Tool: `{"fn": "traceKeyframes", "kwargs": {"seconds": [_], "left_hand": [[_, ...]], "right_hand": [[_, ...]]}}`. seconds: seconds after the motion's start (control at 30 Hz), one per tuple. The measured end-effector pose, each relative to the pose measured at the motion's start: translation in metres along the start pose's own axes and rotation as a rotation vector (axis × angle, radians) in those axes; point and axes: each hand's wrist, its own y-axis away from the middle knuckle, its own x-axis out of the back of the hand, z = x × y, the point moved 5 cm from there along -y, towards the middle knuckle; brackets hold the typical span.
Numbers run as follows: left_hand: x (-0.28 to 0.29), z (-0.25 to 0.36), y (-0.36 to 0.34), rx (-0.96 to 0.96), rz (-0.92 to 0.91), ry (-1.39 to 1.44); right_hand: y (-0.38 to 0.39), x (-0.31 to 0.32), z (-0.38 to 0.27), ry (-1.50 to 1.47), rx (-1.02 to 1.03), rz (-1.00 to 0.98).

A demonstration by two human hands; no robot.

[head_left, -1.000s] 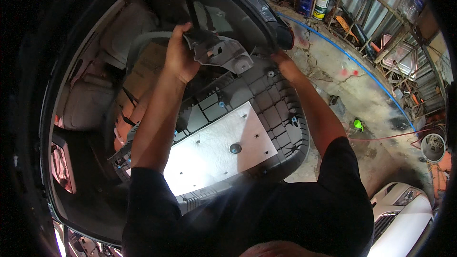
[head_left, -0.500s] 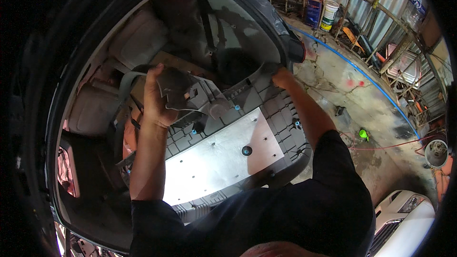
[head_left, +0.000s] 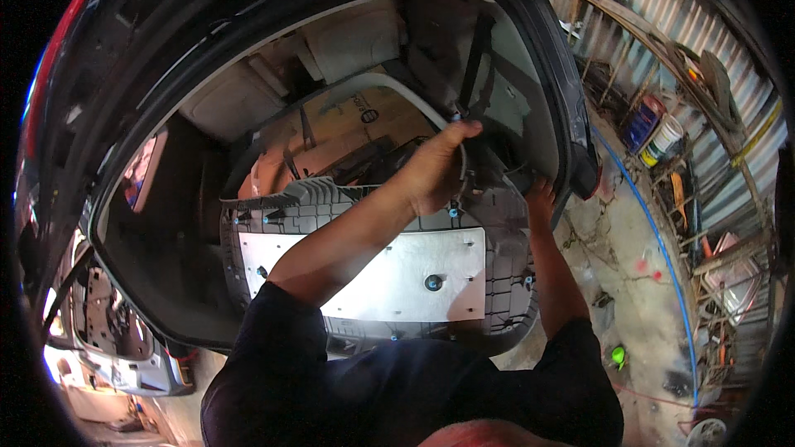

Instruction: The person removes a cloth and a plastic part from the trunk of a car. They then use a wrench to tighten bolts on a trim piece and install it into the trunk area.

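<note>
My left hand point(head_left: 435, 170) is closed on a dark plastic trim piece point(head_left: 462, 161), which is seen nearly edge-on and partly hidden by the hand. My right hand point(head_left: 540, 194) is curled at a dark plastic edge by the right side of the car's rear opening; its fingertips are partly hidden, so what it grips is unclear. Below both hands lies a large grey ribbed plastic panel point(head_left: 509, 281) with a white pad point(head_left: 373, 273) and blue clips, inside the open cargo area. Behind it is a printed cardboard sheet point(head_left: 306, 132) beside a grey curved strip point(head_left: 381, 81).
Seat backs point(head_left: 348, 37) are deeper inside the car point(head_left: 166, 41). At right, a cracked concrete floor point(head_left: 613, 257) holds a blue hose point(head_left: 671, 265), a green object point(head_left: 617, 356), containers point(head_left: 642, 120) and clutter along a corrugated wall. Another white car part point(head_left: 153, 372) is at lower left.
My view has swung left. My left hand and trim piece have moved right toward the rear pillar, close to my right hand; the big panel now appears more level and further left.
</note>
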Motion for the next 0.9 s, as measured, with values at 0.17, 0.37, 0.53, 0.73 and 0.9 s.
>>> {"fn": "traceKeyframes", "kwargs": {"seconds": [0.17,0.37,0.53,0.73,0.9], "left_hand": [[-0.039,-0.012,-0.012,0.062,-0.064,0.027],[-0.075,-0.011,0.004,0.047,-0.062,0.044],[-0.106,-0.002,0.013,0.019,-0.193,0.017],[-0.151,0.006,0.018,-0.026,-0.288,0.031],[-0.204,0.011,0.010,-0.136,-0.457,-0.008]], "right_hand": [[-0.025,-0.045,0.041,0.133,0.081,0.016],[-0.002,-0.027,0.025,0.045,0.185,-0.025],[0.013,-0.024,0.031,-0.025,0.231,-0.035],[0.050,0.015,0.048,-0.322,0.316,-0.036],[0.111,0.128,0.048,-0.699,0.497,0.229]]}}
